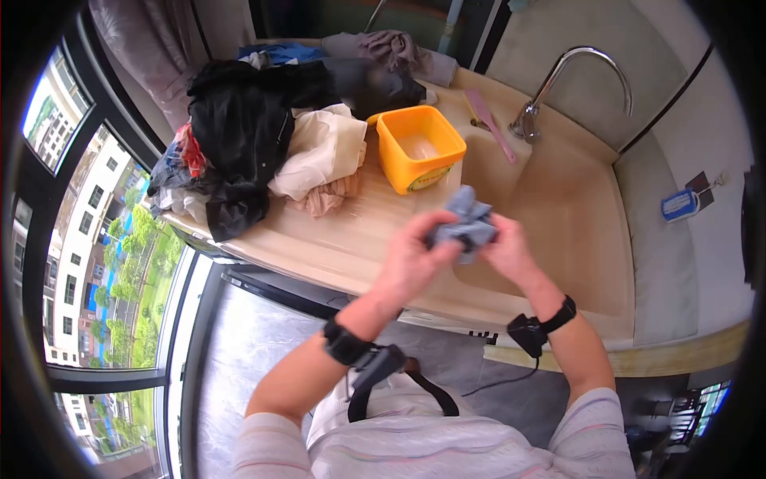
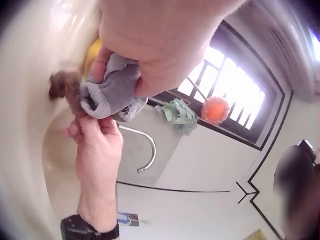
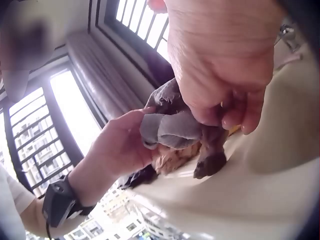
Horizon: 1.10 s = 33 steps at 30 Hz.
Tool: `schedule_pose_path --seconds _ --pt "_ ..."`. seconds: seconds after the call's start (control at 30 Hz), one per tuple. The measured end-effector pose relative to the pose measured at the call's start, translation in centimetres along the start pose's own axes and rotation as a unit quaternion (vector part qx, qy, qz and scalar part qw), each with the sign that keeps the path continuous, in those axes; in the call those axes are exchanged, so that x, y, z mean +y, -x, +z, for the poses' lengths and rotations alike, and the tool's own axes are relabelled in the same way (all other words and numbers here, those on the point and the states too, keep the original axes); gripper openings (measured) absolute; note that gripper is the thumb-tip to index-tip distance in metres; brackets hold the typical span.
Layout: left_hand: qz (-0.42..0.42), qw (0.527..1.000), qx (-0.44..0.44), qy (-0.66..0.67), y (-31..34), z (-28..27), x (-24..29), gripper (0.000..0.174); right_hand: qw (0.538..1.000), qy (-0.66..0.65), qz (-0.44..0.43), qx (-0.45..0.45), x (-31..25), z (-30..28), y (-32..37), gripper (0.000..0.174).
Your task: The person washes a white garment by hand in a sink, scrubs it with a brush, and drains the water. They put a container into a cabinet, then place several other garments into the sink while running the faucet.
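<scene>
A small grey cloth point(image 1: 471, 226), bunched up, is held between both hands above the counter's front part, by the basin's left edge. The left hand point(image 1: 413, 254) grips it from the left with fingers and thumb. From the other side the right hand point(image 1: 509, 249) pinches it. In the left wrist view the grey cloth point(image 2: 117, 87) shows a ribbed, folded edge, and a brownish part point(image 2: 70, 90) hangs beside it. The right wrist view shows the cloth point(image 3: 172, 129) with a dark brown end point(image 3: 210, 162) below the right hand point(image 3: 220, 65).
An orange tub point(image 1: 419, 152) stands on the counter point(image 1: 319, 247) beyond the hands. Piled clothes point(image 1: 239, 120), black, cream and other colours, lie at the left. The basin point(image 1: 566, 231) is at the right, with a curved tap point(image 1: 527, 124) and a pink brush point(image 1: 493, 128) behind.
</scene>
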State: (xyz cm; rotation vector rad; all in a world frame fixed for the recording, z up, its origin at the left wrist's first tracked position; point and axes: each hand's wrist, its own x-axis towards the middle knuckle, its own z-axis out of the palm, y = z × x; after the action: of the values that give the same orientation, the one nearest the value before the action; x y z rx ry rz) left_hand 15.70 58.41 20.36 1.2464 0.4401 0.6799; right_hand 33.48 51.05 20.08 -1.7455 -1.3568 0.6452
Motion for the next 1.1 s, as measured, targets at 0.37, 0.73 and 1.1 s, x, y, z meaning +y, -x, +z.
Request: schedule_pose_path --seconds 0.37,0.73,1.1 --pt "0.269 0.658 0.201 -0.674 -2.8 -6.4 5.4 0.037 0.962 0.186 0.109 0.167 9.7 -6.7 14.9 0.023" --pt "0.061 0.839 0.186 -0.508 -10.7 -3.2 2.7 0.053 0.929 0.280 0.025 0.240 7.1 -5.9 15.0 0.006" --pt "-0.098 0.968 0.221 -0.072 -15.5 -9.7 0.7 0.045 0.919 0.319 0.043 0.227 7.2 -5.9 14.8 0.008"
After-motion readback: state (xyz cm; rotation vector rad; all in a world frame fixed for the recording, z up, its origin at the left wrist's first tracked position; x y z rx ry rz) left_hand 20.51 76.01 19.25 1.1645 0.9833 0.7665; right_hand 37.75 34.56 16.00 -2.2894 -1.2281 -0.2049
